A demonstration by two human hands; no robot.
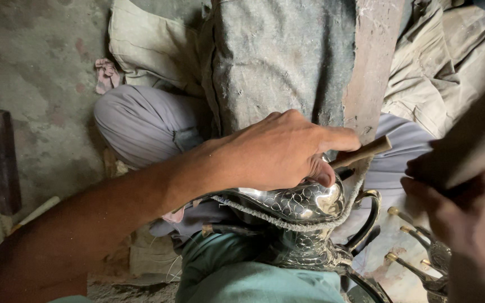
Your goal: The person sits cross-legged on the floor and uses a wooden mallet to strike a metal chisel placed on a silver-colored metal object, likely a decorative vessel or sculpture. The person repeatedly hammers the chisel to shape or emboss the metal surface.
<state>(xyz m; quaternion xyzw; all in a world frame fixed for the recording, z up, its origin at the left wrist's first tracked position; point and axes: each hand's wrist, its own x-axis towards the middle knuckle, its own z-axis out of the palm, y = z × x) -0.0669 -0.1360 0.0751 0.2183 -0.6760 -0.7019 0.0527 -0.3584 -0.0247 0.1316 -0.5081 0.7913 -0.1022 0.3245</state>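
- Rough concrete floor (40, 62) lies below a cloth-padded wooden block (287, 62).
- Engraved silver teapot (304, 205) rests on the block's near edge: rigid, slick, probably dentable; steadiest gripped by its body.
- Left hand (284, 151) pinches a chisel (360, 152) against it.
- Right hand (456, 207), fingers curled, grips a blurred wooden mallet (478, 140).

A dark wooden block (2, 160) is seen lying on the stained concrete floor (35, 62) at the left — a pale stick (36, 212) just beside it. A beige folded cloth (152, 47) is laid further up.
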